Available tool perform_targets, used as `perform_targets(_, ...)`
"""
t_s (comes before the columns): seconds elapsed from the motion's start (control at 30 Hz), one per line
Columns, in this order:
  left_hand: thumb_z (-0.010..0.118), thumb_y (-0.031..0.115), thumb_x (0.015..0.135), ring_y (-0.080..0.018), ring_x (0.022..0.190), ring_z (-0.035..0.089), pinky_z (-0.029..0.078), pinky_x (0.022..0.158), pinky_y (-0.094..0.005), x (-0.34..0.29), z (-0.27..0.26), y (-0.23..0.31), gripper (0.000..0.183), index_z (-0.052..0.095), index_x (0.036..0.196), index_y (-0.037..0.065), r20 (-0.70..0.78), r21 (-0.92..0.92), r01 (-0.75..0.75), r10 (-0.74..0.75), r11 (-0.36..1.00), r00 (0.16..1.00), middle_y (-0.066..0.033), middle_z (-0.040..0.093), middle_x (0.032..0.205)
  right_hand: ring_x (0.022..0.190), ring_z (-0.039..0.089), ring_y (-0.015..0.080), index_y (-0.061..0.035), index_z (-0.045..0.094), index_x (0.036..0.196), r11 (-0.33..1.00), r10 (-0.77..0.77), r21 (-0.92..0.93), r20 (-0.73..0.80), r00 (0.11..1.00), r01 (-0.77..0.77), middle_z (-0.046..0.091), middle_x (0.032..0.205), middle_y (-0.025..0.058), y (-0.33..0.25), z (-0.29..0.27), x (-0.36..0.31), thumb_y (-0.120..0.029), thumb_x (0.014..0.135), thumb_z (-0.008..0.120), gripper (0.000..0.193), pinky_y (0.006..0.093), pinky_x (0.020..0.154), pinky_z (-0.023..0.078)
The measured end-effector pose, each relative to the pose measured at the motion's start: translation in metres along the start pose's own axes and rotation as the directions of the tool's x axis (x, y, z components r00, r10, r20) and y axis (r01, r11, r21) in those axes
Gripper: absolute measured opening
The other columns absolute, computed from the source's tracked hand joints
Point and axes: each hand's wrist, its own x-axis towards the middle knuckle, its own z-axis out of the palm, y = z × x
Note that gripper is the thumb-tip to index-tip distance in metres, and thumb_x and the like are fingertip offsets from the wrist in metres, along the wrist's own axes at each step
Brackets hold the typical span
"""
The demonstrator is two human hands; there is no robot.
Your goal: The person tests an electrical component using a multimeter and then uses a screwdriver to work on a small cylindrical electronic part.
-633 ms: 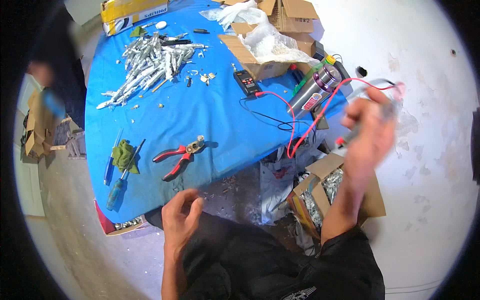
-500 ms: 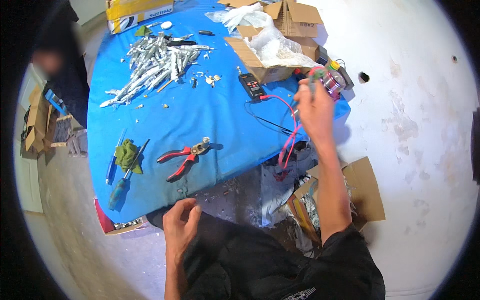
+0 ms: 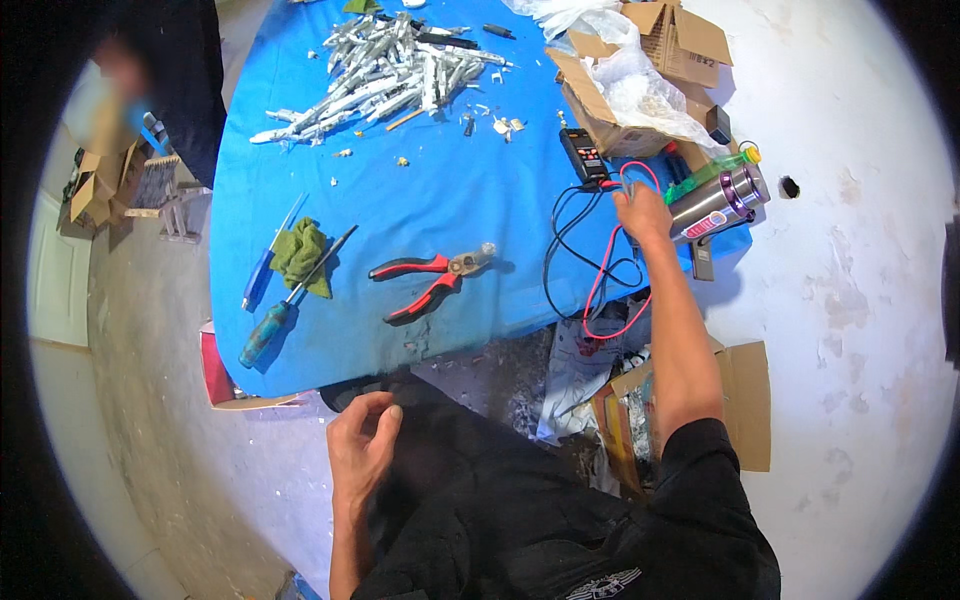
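My left hand [image 3: 363, 447] hangs over my lap, in front of the table edge, with its fingers curled in and nothing visible in them. My right hand [image 3: 645, 214] reaches to the table's right end with fingers pressed together; what is in them is hidden. Beside its fingertips lies a black handheld meter [image 3: 581, 156] with a red lead [image 3: 611, 252] and a black lead [image 3: 549, 268], looped around the hand's area. A steel thermos [image 3: 708, 207] lies tilted just right of this hand, next to a green bottle [image 3: 695, 181] with a yellow cap.
On the blue-covered table [image 3: 420, 220] lie red-handled pliers [image 3: 437, 284], a screwdriver [image 3: 268, 333], a green cloth [image 3: 298, 252], a blue-handled tool [image 3: 262, 270] and a heap of silvery strips [image 3: 385, 85]. Cartons [image 3: 610, 125] stand at the back right. A person [image 3: 180, 90] is at the far left.
My right hand has come down and left, toward the meter, away from the bottle and thermos. The view has shifted, so the table appears further right and higher. My left hand stays curled.
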Motion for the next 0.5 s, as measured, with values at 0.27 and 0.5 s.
perform_targets(0.27, 0.074, 0.010, 0.091, -0.0123, 0.080, 0.069, 0.054, 0.075, -0.0275, 0.000, 0.002, -0.008, 0.018, 0.072, 0.103, -0.003, -0.018, -0.031, 0.023, -0.024, 0.999, 1.000, -0.0079, 0.073, 0.087, 0.098, 0.070, 0.0409, 0.0014, 0.069, 0.111, 0.989, -0.125, 0.053, -0.193, 0.973, 0.138, 0.071, 0.104, 0.0239, -0.024, -0.035, -0.046, -0.038, 0.090, 0.071, 0.045, 0.0516, 0.085, 0.054)
perform_targets(0.5, 0.073, 0.008, 0.091, -0.0123, 0.080, 0.069, 0.054, 0.074, -0.0274, 0.000, 0.013, -0.001, 0.017, 0.072, 0.102, -0.004, -0.004, -0.048, -0.027, 0.027, 0.999, 1.000, -0.0080, 0.074, 0.087, 0.078, 0.070, 0.0251, -0.0035, 0.071, 0.114, 0.757, -0.230, 0.602, -0.117, 0.966, 0.253, 0.072, 0.096, 0.0132, -0.124, -0.013, -0.166, -0.038, 0.082, 0.082, 0.049, 0.0382, 0.068, 0.056)
